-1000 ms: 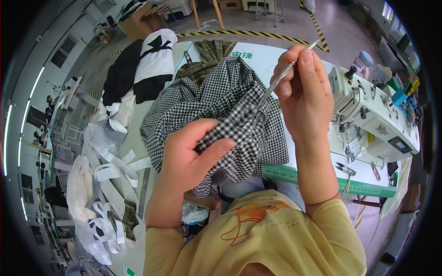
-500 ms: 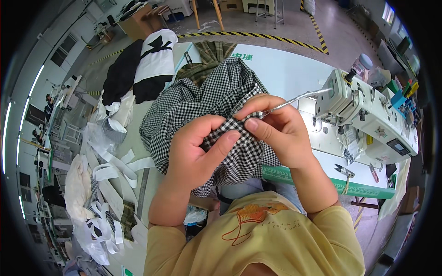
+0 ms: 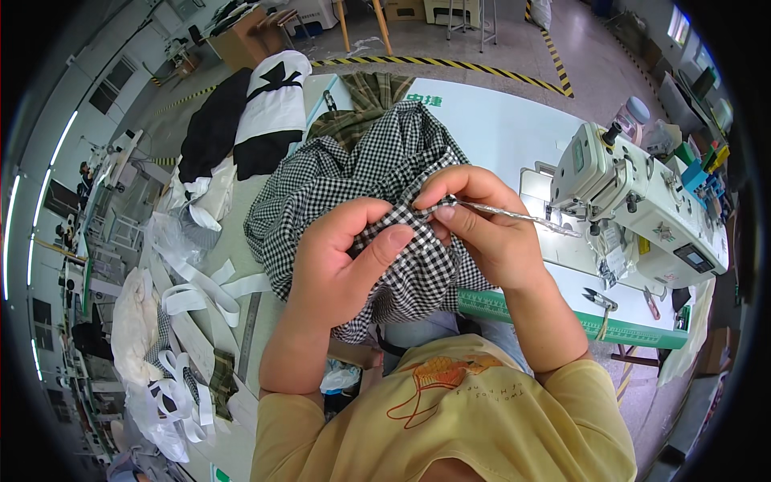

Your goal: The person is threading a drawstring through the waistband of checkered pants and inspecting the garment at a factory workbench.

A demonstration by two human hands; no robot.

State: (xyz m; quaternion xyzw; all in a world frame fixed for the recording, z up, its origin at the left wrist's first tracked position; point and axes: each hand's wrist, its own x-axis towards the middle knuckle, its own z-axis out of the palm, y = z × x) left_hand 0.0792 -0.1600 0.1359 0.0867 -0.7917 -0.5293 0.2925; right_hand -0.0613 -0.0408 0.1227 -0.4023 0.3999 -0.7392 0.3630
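A black-and-white gingham cloth piece lies bunched on the sewing table, its near part lifted between my hands. My left hand grips its folds between thumb and forefinger. With thumb and fingers pinched together, my right hand holds the gathered edge of the cloth close beside the left. A thin, silvery twisted strand comes out at the right fingertips and stretches right toward the sewing machine. Whether it is wire or cord, and how it meets the cloth, I cannot make out.
At the right stands a white sewing machine. Thread snips lie near a green ruler strip along the front edge. Green plaid cloth sits behind the gingham. White elastic bands and black and white garments are at the left.
The silvery strand has swung down: it pointed up and right, and now slopes down to the right. My right fingers have shifted slightly on the cloth; the left hand has hardly moved.
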